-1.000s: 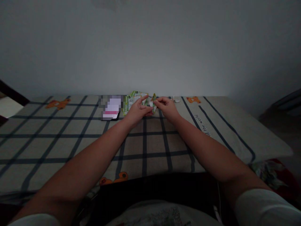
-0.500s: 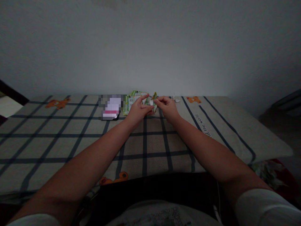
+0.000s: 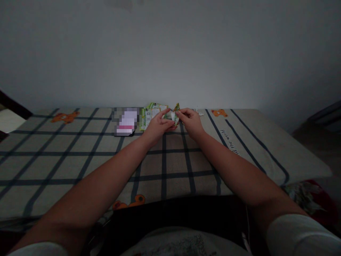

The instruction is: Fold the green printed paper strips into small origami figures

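Between my hands is a small green and yellow foil packet (image 3: 173,116), creased, with a whitish patch facing me. My left hand (image 3: 159,125) grips its lower left side between thumb and fingers, the index finger stretched out above. The fingertips of my right hand (image 3: 191,121) pinch its right edge. Behind my left hand lie flat green and white printed packets (image 3: 147,115), overlapping and partly covered by the fingers. Just past my right hand, a small crumpled white scrap (image 3: 199,112) rests on the cloth.
A phone (image 3: 127,121) with a lit, partly blurred screen lies left of the packets. The checked cloth (image 3: 176,163) with printed bears covers the table, which meets a grey wall (image 3: 170,53) at the back. A dark chair part (image 3: 13,105) stands at far left.
The packet between my hands has turned slightly, and its top tip has shifted a little right. My left hand has moved slightly right; the other things have stayed put.
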A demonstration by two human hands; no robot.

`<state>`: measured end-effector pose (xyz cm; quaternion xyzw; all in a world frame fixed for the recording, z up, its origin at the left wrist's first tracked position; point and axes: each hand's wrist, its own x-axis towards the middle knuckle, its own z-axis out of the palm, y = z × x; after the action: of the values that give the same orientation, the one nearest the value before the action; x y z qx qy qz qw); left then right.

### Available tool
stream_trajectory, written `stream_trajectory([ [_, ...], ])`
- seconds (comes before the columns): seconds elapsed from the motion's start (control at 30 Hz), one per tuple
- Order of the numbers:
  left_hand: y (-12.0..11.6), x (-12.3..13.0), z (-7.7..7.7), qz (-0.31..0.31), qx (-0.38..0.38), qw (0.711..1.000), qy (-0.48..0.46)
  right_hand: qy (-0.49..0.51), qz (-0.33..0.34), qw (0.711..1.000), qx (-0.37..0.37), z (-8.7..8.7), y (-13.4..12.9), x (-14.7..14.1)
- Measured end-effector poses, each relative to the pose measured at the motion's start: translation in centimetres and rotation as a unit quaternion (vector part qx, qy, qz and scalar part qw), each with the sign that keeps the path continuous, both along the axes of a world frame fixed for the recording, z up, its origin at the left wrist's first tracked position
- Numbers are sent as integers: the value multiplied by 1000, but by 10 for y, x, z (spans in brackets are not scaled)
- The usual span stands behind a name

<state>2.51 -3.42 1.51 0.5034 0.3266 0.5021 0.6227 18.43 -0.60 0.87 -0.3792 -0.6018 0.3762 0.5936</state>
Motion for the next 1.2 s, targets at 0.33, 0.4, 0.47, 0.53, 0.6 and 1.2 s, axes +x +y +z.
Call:
stream_trajectory([
  [0.33,3,-1,-3,-27,-65,997,-37,26,2,1000,-13,0,1,1],
  [0.4,2,0,-2,-21,-68,997,-36,27,3,1000,-10,0,1,1],
  [0.47,1,1,-2,-16,-58,998,-27,24,1,1000,-8,0,1,1],
  [0.53,0,1,-1,-11,-37,999,-11,15,-4,1000,-6,0,0,1],
  [0.6,-1,1,0,-3,-15,1000,9,10,-6,1000,-4,0,0,1],
  [1.2,11,-6,-6,158,50,983,77,51,145,981,-117,-7,8,0],
])
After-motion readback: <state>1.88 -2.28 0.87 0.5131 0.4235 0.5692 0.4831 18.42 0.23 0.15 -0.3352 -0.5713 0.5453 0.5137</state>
